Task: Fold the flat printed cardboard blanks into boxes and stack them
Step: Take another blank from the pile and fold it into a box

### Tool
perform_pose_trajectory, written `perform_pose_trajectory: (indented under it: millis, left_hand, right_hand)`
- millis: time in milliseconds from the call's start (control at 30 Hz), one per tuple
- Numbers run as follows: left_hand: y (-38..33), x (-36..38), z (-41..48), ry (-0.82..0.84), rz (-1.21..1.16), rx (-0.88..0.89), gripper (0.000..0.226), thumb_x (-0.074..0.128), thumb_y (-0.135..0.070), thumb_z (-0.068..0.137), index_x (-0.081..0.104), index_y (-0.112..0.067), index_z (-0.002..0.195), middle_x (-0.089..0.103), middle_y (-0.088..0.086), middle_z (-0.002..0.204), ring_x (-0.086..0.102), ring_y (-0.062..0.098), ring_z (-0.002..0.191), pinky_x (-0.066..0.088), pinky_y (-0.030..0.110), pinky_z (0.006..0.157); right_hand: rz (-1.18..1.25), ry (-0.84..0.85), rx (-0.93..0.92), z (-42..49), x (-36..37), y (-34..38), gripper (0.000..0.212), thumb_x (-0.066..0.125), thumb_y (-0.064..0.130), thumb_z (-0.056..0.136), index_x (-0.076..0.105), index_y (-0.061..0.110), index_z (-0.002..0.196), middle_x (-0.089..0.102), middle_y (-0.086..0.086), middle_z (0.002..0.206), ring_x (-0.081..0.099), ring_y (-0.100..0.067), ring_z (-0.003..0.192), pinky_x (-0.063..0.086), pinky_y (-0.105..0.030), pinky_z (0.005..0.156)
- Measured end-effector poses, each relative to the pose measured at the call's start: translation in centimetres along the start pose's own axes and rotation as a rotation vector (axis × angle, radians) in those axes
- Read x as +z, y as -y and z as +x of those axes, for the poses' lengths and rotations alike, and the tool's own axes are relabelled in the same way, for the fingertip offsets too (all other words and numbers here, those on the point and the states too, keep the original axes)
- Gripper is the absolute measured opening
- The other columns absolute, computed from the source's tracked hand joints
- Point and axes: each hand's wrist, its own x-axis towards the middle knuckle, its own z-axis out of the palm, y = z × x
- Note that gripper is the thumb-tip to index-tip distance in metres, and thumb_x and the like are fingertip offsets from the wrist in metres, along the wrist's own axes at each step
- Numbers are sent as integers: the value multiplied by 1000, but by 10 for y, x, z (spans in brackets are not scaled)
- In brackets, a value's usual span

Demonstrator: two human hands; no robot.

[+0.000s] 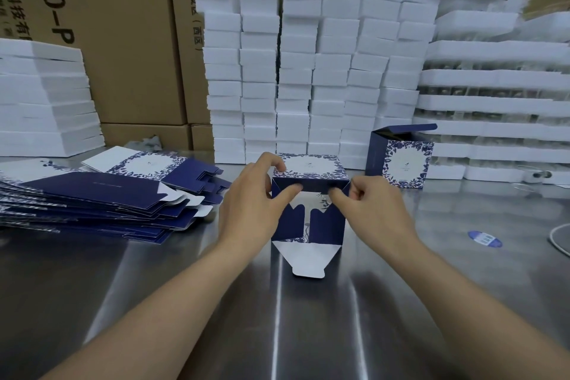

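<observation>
Backdrop first: big brown cartons are stacked along the rear, with a wall of white foam blocks piled in front of them. Everything else is laid out on a shiny steel table.

A sloppy pile of flat blanks is fanned out on the left. One finished box is stood upright at the right, lid flap up, near the foam.

Dead centre, the half-folded box is laid on its side. Its open end is turned toward the person and its long axis runs straight away toward the foam. It's bracketed evenly, so neither hand is really nearer.

The upper left corner is pinched by the left hand, fingers on the printed top panel and one finger on the navy flap. That same flap is pressed by the forefinger of the right hand. Its other fingers are curled in at the right corner and seem to nip it. So both hands are clamped on the box, a box-width apart.

The white tuck flap is left lying flat on the table, pointing back at the person. That's probably what gets folded up and tucked in next, a pull-up-and-push-away move.

Small stuff: a blue sticker and a bit of white cable are seen off right.
</observation>
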Motion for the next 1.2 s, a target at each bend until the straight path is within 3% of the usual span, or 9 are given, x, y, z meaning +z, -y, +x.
perform_pose_trajectory:
  millis: [300, 433, 533, 667, 800, 867, 967, 1100, 1200]
  left_hand:
    - [-1, 4, 2, 31, -57, -72, 36, 71, -23, 85, 49, -44, 105, 48, -8, 85, 51, 9, 71, 37, 32, 62]
    - [-1, 5, 4, 61, -114, -107, 40, 74, -30, 87, 53, -46, 117, 48, -11, 113, 57, -2, 96, 57, 38, 83]
    - [5, 3, 5, 123, -146, -109, 53, 73, -19, 91, 50, -45, 130, 48, -9, 127, 59, 7, 110, 55, 35, 93]
    - [15, -1, 5, 280, 40, -43, 94, 72, -9, 92, 20, -61, 151, 56, -5, 118, 61, 11, 94, 49, 26, 76]
    - [15, -3, 1, 338, 32, -95, 112, 72, -5, 93, -1, -69, 150, 69, 9, 117, 73, 27, 88, 62, 53, 82]
    - [13, -4, 1, 238, -13, -62, 101, 72, -8, 94, 9, -67, 146, 72, 7, 121, 75, 23, 84, 63, 54, 82]
    - [7, -8, 5, 92, -72, 13, 62, 62, -17, 102, 30, -60, 132, 70, -17, 120, 74, 14, 89, 62, 51, 80]
    - [1, -18, 10, 53, -114, 63, 52, 37, -11, 98, 57, -54, 120, 71, -24, 118, 69, 11, 104, 55, 43, 80]
    - [-4, -23, 9, 82, -171, 82, 53, 43, -19, 82, 64, -52, 117, 68, -24, 122, 60, 2, 118, 50, 32, 78]
  right_hand:
    - [-13, 20, -7, -5, 0, 4, 51, 68, 57, 89, 46, 17, 66, 56, 5, 60, 59, -19, 69, 40, -36, 59]
    - [-4, 80, -68, -5, 2, 2, 38, 70, 52, 89, 51, 22, 75, 62, 7, 72, 60, -17, 74, 50, -40, 67]
    - [-4, 179, -56, -4, 5, -3, 24, 70, 40, 92, 50, 27, 86, 65, 7, 94, 65, -18, 86, 51, -36, 73]
    - [-126, 314, -90, -1, 3, -12, 16, 70, 28, 92, 58, 29, 81, 71, 7, 89, 69, -17, 83, 54, -32, 71]
    - [-322, 510, -178, -1, 3, -20, 25, 62, 18, 95, 64, 41, 105, 69, 6, 111, 67, -17, 100, 56, -34, 82]
    - [-319, 523, -196, 0, 3, -23, 51, 59, 9, 95, 56, 47, 128, 64, 6, 131, 63, -20, 116, 54, -40, 95]
    - [-227, 447, -250, 4, 1, -24, 75, 60, -1, 92, 45, 47, 147, 56, 6, 145, 57, -18, 125, 49, -38, 105]
    - [-7, 263, -302, 8, -4, -18, 69, 72, 10, 95, 48, 45, 149, 52, 14, 138, 55, -8, 121, 48, -34, 104]
    - [152, 136, -277, 5, -6, -8, 49, 74, 35, 95, 57, 47, 140, 57, 18, 129, 57, -2, 115, 48, -30, 99]
